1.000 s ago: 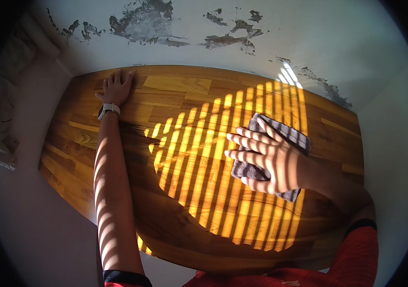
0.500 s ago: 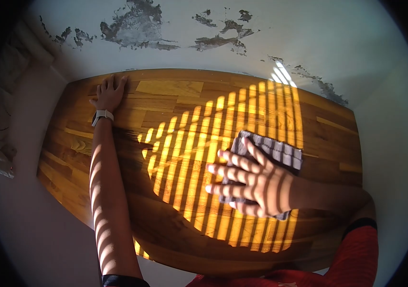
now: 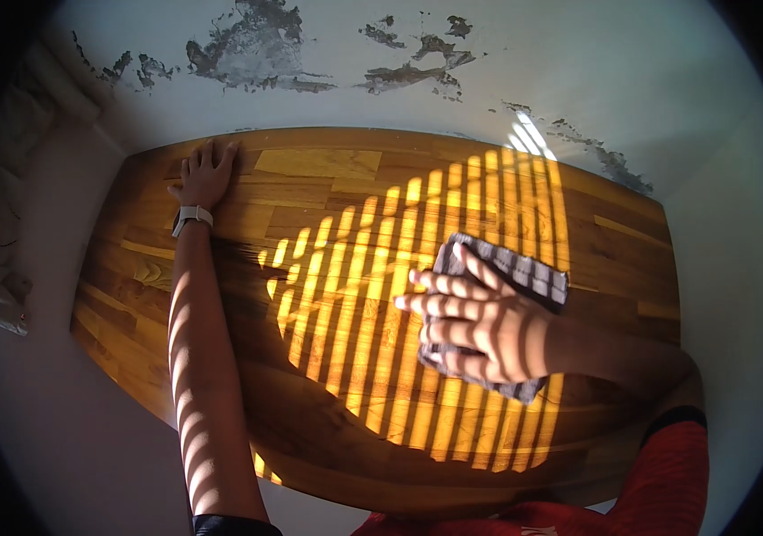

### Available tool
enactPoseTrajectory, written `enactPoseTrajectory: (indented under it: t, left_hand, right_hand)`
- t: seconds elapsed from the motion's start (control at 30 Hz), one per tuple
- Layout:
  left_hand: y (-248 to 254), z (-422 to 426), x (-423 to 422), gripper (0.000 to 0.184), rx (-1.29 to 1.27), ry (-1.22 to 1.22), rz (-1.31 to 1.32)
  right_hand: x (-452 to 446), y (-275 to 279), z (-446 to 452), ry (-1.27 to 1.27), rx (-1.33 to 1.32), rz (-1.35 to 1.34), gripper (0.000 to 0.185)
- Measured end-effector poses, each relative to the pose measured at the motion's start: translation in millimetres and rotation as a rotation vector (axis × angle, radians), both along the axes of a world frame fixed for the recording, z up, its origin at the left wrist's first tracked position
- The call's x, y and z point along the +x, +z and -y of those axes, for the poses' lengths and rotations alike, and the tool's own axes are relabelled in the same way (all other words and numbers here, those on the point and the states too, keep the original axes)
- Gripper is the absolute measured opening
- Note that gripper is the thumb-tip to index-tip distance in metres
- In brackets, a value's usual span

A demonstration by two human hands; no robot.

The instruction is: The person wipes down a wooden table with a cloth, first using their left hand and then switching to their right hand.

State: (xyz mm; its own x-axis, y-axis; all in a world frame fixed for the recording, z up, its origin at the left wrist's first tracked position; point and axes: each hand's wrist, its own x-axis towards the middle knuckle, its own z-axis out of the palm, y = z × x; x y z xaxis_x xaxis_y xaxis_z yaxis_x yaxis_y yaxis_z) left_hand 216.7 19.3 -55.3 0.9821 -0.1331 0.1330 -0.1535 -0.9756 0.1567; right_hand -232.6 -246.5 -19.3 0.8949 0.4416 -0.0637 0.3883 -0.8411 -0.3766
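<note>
A dark grey folded cloth [image 3: 535,278] with a checked weave lies on the wooden tabletop [image 3: 310,190]. My right hand [image 3: 489,329] rests flat on top of it, fingers stretched out to the left and covering its middle. Fingertips reach past the cloth's left edge onto the wood. Near the far left corner, my left hand [image 3: 203,181] is planted palm down with its fingers spread, holding nothing. A watch with a pale band [image 3: 194,214] circles that wrist. Striped sunlight falls across the cloth, the right hand and the wood.
Behind the table's far edge stands a white wall [image 3: 524,54] with peeling grey patches [image 3: 252,49]. Another wall [image 3: 730,268] borders the right side. Pale crumpled material [image 3: 2,214] is at the far left. The table's rounded front edge is close to my body.
My right hand and the cloth have shifted slightly away from me and to the right, and the hand's fingers look closer together. My left hand stays in place.
</note>
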Motion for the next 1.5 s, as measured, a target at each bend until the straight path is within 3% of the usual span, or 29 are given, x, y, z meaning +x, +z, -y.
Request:
enactPoseTrajectory:
  t: [0.17, 0.23, 0.3, 0.37, 0.4, 0.5, 0.57, 0.63, 0.67, 0.7, 0.8, 0.83, 0.93, 0.97, 1.07, 1.17, 1.2, 1.23, 1.33, 1.37, 1.5]
  left_hand:
    - [-9.1, -8.7, 6.5, 0.094, 0.036, -0.053, 0.031]
    - [-8.7, -10.0, -0.7, 0.093, -0.012, -0.043, 0.035]
    - [-6.8, -11.6, -0.2, 0.092, 0.005, -0.047, 0.031]
    - [-7.6, -8.0, -1.1, 0.091, 0.008, -0.054, 0.024]
    - [-6.5, -7.5, -3.4, 0.091, 0.002, -0.051, 0.022]
    - [-6.9, -7.2, -0.6, 0.09, 0.009, -0.052, 0.024]
    - [-7.3, -9.5, -1.1, 0.09, 0.007, -0.048, 0.024]
    - [-6.8, -8.2, -3.4, 0.09, -0.011, -0.042, 0.027]
    - [-6.0, -8.3, -3.4, 0.091, -0.01, -0.045, 0.026]
    - [-5.6, -8.4, -3.4, 0.091, -0.01, -0.048, 0.024]
    - [-4.5, -8.1, -4.2, 0.091, -0.015, -0.05, 0.021]
    - [-4.5, -7.5, -5.3, 0.091, -0.025, -0.046, 0.021]
    - [-4.3, -6.7, -7.1, 0.091, -0.029, -0.042, 0.023]
    - [-4.8, -7.2, -7.2, 0.091, -0.029, -0.04, 0.022]
    - [-3.8, -6.6, -7.3, 0.091, -0.023, -0.044, 0.023]
    - [-3.6, -6.3, -8.4, 0.091, -0.026, -0.045, 0.023]
    - [-3.4, -5.8, -8.5, 0.091, -0.03, -0.046, 0.026]
    - [-3.8, -6.7, -8.2, 0.091, -0.034, -0.045, 0.028]
    - [-4.5, -6.7, -7.0, 0.09, -0.025, -0.047, 0.027]
    - [-2.9, -7.0, -7.5, 0.09, -0.029, -0.041, 0.026]
    - [-2.8, -6.8, -9.7, 0.091, -0.033, -0.038, 0.019]
  right_hand:
    - [3.9, -20.9, 6.0, -0.077, -0.037, 0.179, 0.046]
    - [-17.0, -9.3, -14.1, -0.005, 0.022, -0.07, 0.044]
    - [-16.4, 5.1, -17.1, 0.135, 0.019, -0.059, 0.044]
    - [-6.9, -0.6, -6.6, -0.041, -0.049, -0.091, 0.045]
    - [-1.8, -16.6, 10.0, -0.071, 0.047, 0.128, 0.045]
    - [1.7, -16.0, 14.6, -0.14, -0.07, 0.194, 0.045]
    - [-15.1, -13.4, -11.0, -0.064, -0.036, 0.079, 0.038]
    - [-19.5, 4.4, -20.1, 0.198, 0.068, 0.002, 0.045]
    - [-18.6, 0.6, -19.6, 0.212, 0.078, -0.005, 0.043]
    - [-17.8, 6.5, -19.5, 0.092, 0.076, -0.085, 0.044]
    - [4.2, -3.3, 13.9, -0.104, -0.071, 0.022, 0.05]
    - [13.5, -8.0, 18.7, -0.104, 0.025, 0.169, 0.053]
    - [-1.2, -2.8, 11.1, -0.058, -0.16, 0.173, 0.051]
    - [-7.5, 6.7, -4.0, -0.053, -0.086, 0.006, 0.049]
    - [-21.3, -9.1, -20.5, 0.173, 0.172, 0.067, 0.04]
    - [-11.7, -7.0, -10.1, 0.095, 0.081, 0.138, 0.039]
    - [-4.3, 0.6, -3.7, -0.012, 0.042, 0.011, 0.04]
    - [2.1, -2.1, 4.5, -0.051, -0.016, 0.141, 0.042]
    - [0.9, -0.9, 8.0, -0.068, -0.162, 0.166, 0.054]
    - [-6.3, -11.1, -2.0, -0.069, 0.012, 0.207, 0.036]
    - [-20.1, -4.2, -23.0, 0.196, 0.177, 0.073, 0.032]
